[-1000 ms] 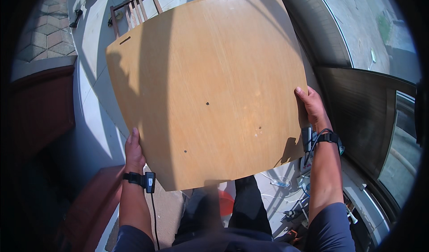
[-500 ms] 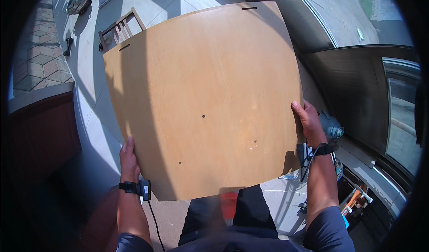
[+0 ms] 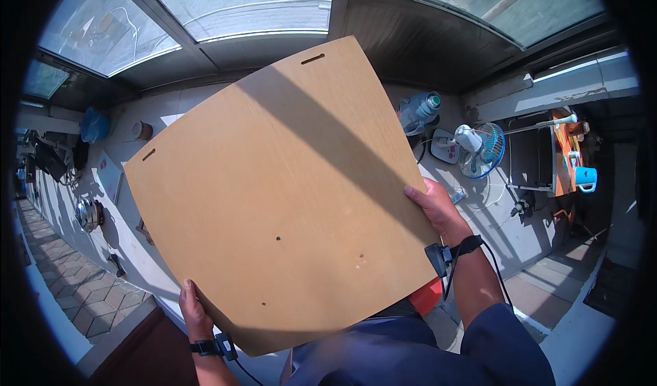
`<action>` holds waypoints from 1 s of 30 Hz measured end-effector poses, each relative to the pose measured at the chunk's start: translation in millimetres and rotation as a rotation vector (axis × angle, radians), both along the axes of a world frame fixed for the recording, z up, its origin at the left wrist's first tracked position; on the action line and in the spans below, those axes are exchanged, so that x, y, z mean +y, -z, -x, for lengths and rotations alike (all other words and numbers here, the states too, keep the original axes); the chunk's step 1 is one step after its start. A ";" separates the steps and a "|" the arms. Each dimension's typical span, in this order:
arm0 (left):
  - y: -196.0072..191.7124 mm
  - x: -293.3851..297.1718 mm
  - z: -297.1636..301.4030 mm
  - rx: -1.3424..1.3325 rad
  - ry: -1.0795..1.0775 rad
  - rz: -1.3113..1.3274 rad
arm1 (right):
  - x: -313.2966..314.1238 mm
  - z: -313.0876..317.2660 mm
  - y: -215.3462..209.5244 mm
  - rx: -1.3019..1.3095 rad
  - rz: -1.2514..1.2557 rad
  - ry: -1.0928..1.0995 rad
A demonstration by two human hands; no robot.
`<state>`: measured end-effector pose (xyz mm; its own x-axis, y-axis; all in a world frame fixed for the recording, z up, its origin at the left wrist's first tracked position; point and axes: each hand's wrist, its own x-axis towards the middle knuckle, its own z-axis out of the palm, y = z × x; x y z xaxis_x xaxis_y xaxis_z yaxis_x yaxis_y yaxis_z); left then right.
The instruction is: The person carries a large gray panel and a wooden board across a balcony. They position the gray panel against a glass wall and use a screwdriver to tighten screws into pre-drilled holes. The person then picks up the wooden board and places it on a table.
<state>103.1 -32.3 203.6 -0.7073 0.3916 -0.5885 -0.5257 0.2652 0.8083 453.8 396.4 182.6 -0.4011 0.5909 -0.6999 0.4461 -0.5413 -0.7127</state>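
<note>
A large light-brown wooden board [image 3: 274, 181] is held up in front of me, tilted, covering much of the view. Two short slots sit near its far edge, and a few small dark holes mark its nearer half. My left hand [image 3: 196, 311] grips the lower left edge, thumb on the face. On the right edge, my right hand [image 3: 436, 208] has its thumb on top too. The other fingers of both hands are hidden behind the board. Each wrist wears a black strap with a small device and cable.
Right of the board stand a blue-and-white fan [image 3: 481, 149], a bluish plastic jug [image 3: 419, 111] and a small table bearing a light-blue mug [image 3: 585, 178]. Beyond are a metal-framed window wall [image 3: 267, 54] and a blue bucket [image 3: 94, 124]. A shiny metal pot [image 3: 87, 213] lies left.
My view has swung to the right with the board, bringing the window wall ahead and the fan and mug into sight. Both hands keep their grip on the board.
</note>
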 end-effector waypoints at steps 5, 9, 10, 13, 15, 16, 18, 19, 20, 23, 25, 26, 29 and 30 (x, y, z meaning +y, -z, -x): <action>-10.8 37.3 15.8 0.093 0.151 0.137 | -50.5 -76.1 -20.4 0.116 0.055 0.263; -28.5 87.8 -0.5 0.121 0.346 0.122 | -97.1 -142.2 -19.4 0.146 0.060 0.501; -31.1 100.2 -7.4 0.094 0.383 0.127 | -112.2 -168.4 -0.8 0.150 0.019 0.515; -28.8 118.8 -19.3 0.136 0.503 0.155 | -149.2 -208.0 2.3 0.194 -0.061 0.691; -33.2 144.8 -37.5 0.143 0.576 0.184 | -171.0 -230.6 -1.2 0.189 -0.095 0.788; -31.3 153.3 -42.4 0.131 0.615 0.193 | -179.4 -239.6 -17.8 0.159 -0.075 0.818; -32.4 177.1 -65.1 0.124 0.693 0.171 | -205.9 -270.0 -27.3 0.100 -0.138 0.841; -32.3 190.8 -84.7 0.120 0.736 0.153 | -227.6 -290.1 -22.9 0.082 -0.129 0.902; -31.6 204.3 -101.8 0.117 0.780 0.132 | -249.5 -309.3 -15.9 0.066 -0.122 0.964; -31.9 234.7 -133.7 0.080 0.881 0.113 | -301.7 -337.3 -11.5 0.071 -0.222 1.099; -28.3 253.2 -151.0 0.090 0.988 0.095 | -325.9 -346.1 -46.7 0.154 -0.149 1.189; -33.1 266.3 -167.9 0.086 1.064 0.089 | -343.2 -350.4 -42.6 -0.192 -0.148 1.244; -43.8 297.5 -223.2 0.113 1.206 0.078 | -392.9 -372.0 -61.2 -0.100 -0.165 1.293; -47.2 304.5 -241.4 0.128 1.234 0.074 | -408.6 -374.6 -57.8 -0.081 -0.263 1.376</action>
<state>344.5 272.2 250.8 0.0564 0.8043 -0.5915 0.1889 0.5732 0.7974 828.4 -12.2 240.4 0.6344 0.5881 -0.5016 -0.2808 -0.4293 -0.8584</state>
